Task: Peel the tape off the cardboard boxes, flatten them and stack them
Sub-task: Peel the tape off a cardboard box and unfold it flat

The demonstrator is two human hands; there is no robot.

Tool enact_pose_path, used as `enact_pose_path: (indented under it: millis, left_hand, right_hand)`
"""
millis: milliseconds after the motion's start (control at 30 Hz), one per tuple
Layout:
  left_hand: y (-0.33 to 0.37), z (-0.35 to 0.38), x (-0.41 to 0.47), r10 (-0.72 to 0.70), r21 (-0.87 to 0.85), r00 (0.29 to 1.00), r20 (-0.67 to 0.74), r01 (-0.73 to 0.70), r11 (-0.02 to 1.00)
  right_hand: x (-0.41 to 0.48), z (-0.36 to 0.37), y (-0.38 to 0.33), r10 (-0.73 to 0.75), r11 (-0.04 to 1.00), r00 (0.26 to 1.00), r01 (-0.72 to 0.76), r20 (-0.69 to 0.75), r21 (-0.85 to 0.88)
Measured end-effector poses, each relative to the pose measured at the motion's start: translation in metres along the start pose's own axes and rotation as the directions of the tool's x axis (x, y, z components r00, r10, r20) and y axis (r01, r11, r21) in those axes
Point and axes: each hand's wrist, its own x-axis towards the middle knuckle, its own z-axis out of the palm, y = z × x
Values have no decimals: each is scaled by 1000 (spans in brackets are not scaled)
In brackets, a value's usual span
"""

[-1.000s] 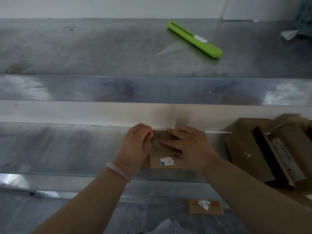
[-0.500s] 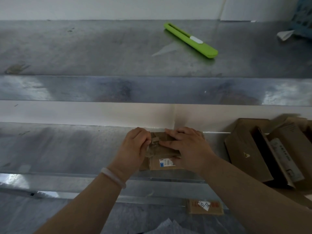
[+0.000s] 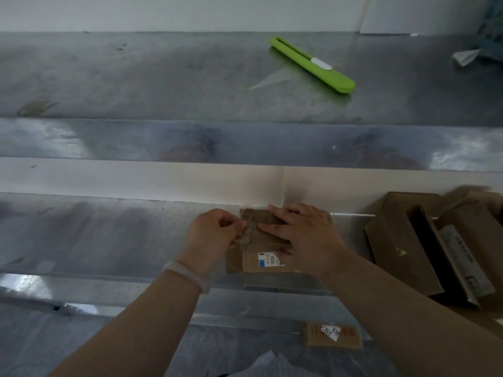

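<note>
One step is in hand, we judge: peeling. Our left hand (image 3: pixel 215 232) pinches a crumpled strip of tape (image 3: pixel 246 235) at the left end of a small box (image 3: pixel 253 263), which lies on the lower metal ledge (image 3: pixel 109 235). Our right hand (image 3: pixel 302 235) presses the box down with straight fingers. Next we should draw the tape leftward while holding firm. How much tape is stuck lies hidden under that hand. The other boxes (image 3: pixel 402 246) are cut off at the right.
</note>
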Motion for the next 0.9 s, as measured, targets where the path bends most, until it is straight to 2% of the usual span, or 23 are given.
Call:
enact_pose_path:
  millis: [67, 133, 200, 333, 433, 500, 567, 633, 700, 800, 900]
  left_hand:
    - [5, -1, -1, 91, 206, 996, -24, -84, 975]
    - [9, -2, -1, 224, 411, 974, -4, -203, 889]
    - [9, 0, -1, 366, 528, 930, 33, -327, 784]
    - [4, 1, -6, 593, 576, 802, 77, -521, 630]
    - [20, 0, -13, 705, 498, 709, 26, -620, 606]
    - [37, -4, -10, 674, 431, 738, -31, -598, 676]
    - [47, -10, -1, 543, 350, 839, -33, -499, 792]
    - [43, -12, 5, 407, 289, 913, 34, -399, 870]
    - [33, -10, 7, 317, 281, 944, 94, -331, 901]
    - [25, -3, 4, 206, 116, 971, 119, -220, 969]
    - [28, -1, 1, 201, 70, 967, 157, -214, 974]
  right_hand:
    - [0, -2, 0, -5, 1000, 1000, 5, -1, 6]
    - [-1, -4, -2, -5, 1000, 1000, 5, 2, 26]
    - [0, -6, -2, 2, 1000, 1000, -2, 6, 11]
    - [0, -2, -4, 25, 1000, 1000, -25, 3, -11]
    - [4, -4, -6, 29, 1000, 999, -29, -15, 7]
    - [6, -6, -6, 28, 999, 999, -29, 17, 30]
    - [5, -6, -5, 26, 998, 999, -27, 28, 58]
    - [1, -6, -6, 28, 995, 1000, -27, -4, 98]
    - [-1, -4, -6, 35, 990, 998, -29, -46, 142]
    - [0, -3, -7, 128, 935, 986, -86, -102, 344]
    - [0, -3, -5, 252, 847, 962, -167, -104, 506]
